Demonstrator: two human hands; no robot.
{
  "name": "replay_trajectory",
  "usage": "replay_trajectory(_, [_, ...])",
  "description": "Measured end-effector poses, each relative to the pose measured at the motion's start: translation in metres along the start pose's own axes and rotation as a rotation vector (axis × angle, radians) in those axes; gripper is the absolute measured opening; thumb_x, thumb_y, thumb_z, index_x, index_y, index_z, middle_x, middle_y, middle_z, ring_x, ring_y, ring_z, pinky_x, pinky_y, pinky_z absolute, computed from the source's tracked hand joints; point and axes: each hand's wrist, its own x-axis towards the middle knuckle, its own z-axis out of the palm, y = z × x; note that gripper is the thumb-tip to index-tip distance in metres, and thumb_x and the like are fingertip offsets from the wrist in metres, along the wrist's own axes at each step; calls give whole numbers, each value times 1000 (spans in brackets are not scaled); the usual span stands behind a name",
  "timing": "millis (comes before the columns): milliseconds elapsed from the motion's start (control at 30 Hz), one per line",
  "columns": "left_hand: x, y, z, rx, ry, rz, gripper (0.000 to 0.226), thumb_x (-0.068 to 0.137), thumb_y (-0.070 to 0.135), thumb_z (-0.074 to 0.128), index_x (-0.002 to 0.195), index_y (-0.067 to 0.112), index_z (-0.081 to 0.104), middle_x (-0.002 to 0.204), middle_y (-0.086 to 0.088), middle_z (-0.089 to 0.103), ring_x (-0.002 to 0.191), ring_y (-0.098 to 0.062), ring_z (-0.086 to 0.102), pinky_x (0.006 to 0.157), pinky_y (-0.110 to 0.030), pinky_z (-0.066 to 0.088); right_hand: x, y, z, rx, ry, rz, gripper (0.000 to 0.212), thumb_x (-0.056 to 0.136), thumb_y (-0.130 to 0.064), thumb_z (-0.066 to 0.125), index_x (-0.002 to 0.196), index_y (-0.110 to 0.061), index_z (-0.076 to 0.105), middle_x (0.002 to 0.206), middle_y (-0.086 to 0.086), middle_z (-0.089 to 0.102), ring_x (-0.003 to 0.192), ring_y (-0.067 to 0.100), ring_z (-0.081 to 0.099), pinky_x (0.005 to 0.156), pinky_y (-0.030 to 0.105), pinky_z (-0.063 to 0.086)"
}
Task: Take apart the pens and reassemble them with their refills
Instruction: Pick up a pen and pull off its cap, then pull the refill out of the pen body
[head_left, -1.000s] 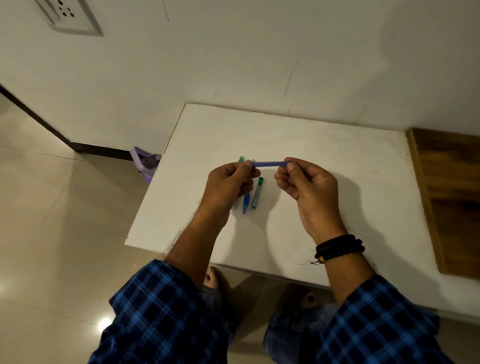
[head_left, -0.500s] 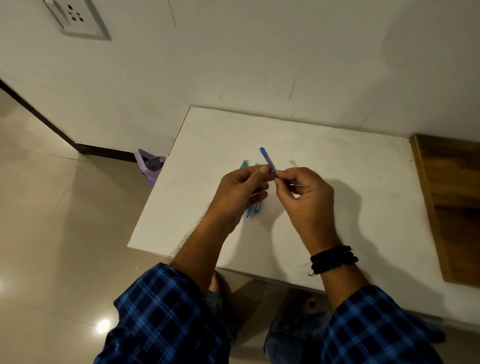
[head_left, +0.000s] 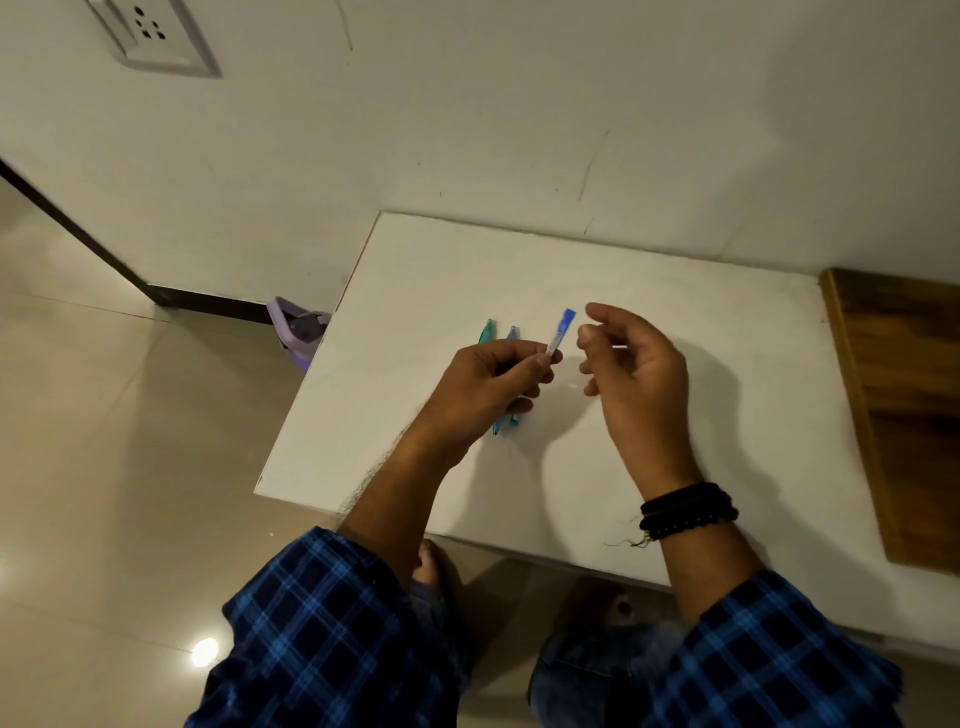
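My left hand (head_left: 488, 384) pinches the lower end of a blue pen barrel (head_left: 563, 327) between thumb and forefinger, so the barrel points up and away above the white table (head_left: 415, 280). My right hand (head_left: 636, 369) hovers just right of the barrel with curled fingers. A thin pale refill (head_left: 619, 345) shows between those fingers, mostly hidden. A teal pen (head_left: 488, 330) and a second blue pen (head_left: 513, 332) lie side by side on the table under my left hand, which covers their middles.
A wooden board (head_left: 909, 415) adjoins the table on the right. The wall runs along the table's far edge. On the tiled floor to the left lies a purple object (head_left: 298, 332). My feet show below the table's near edge.
The barrel went from level between both hands to tilted upright in my left hand. My right hand has drawn away to the right, leaving a gap.
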Motion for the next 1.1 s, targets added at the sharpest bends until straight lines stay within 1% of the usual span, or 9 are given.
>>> replay_trajectory(133, [0, -4, 0, 106, -31, 26, 18, 100, 22, 62, 108, 20, 77, 82, 12, 72, 74, -1, 62, 72, -20, 56, 3, 1, -5, 95, -91, 172, 17, 98, -25, 64, 108, -16, 75, 87, -3, 72, 70, 11, 65, 60, 26, 54])
replay_trajectory(367, [2, -5, -1, 205, -5, 52, 20, 99, 22, 64, 112, 17, 77, 86, 2, 72, 74, -7, 59, 73, -28, 58, 4, -5, -11, 238, -86, 323, 8, 94, -21, 70, 95, -15, 74, 74, -2, 69, 67, 15, 65, 62, 26, 54])
replay_trajectory(467, [3, -6, 2, 250, 10, 99, 20, 98, 23, 65, 113, 20, 77, 91, -1, 75, 74, -9, 60, 74, -31, 57, 6, -7, -13, 207, -131, 316, 7, 94, -17, 70, 93, -12, 74, 74, 1, 69, 68, 14, 66, 63, 25, 54])
replay_trajectory(567, [2, -5, 5, 229, 53, 142, 20, 97, 24, 66, 111, 16, 78, 86, 6, 75, 71, -4, 61, 70, -21, 55, 5, -8, -8, 129, -185, 292, 7, 93, -19, 70, 90, -14, 75, 77, 3, 71, 69, 14, 68, 62, 24, 54])
replay_trajectory(667, [3, -6, 5, 224, 62, 126, 17, 96, 25, 67, 105, 16, 79, 83, 4, 74, 67, -4, 60, 68, -18, 55, 4, -7, -9, 89, -194, 298, 8, 93, -21, 70, 88, -16, 74, 77, 0, 71, 70, 12, 68, 61, 21, 52])
replay_trajectory(833, [4, -6, 2, 326, 19, 99, 15, 96, 28, 67, 102, 20, 78, 85, 9, 74, 70, -1, 61, 73, -21, 56, 3, -6, -12, 128, -221, 363, 8, 93, -17, 70, 87, -14, 74, 71, 0, 69, 68, 11, 66, 61, 21, 52])
replay_trajectory(900, [3, -7, -1, 360, 13, 77, 17, 95, 31, 68, 100, 19, 79, 90, 9, 76, 77, -3, 66, 80, -25, 57, 7, -7, -17, 182, -190, 387, 8, 93, -15, 70, 89, -10, 75, 68, 1, 67, 66, 11, 65, 59, 19, 52])
replay_trajectory(1000, [1, -4, -5, 226, 61, 89, 19, 95, 27, 68, 101, 12, 79, 91, 2, 77, 74, -10, 63, 77, -23, 56, 11, -8, -28, 222, -167, 418, 8, 92, -14, 71, 90, -8, 74, 69, 2, 67, 65, 11, 65, 57, 19, 53])
replay_trajectory(1100, [1, -3, -3, 155, 110, 113, 19, 96, 24, 67, 103, 11, 78, 85, 3, 75, 72, -5, 61, 73, -22, 56, 8, 1, -22, 168, -121, 396, 7, 92, -16, 72, 86, -12, 75, 72, 2, 69, 65, 12, 68, 57, 22, 54])
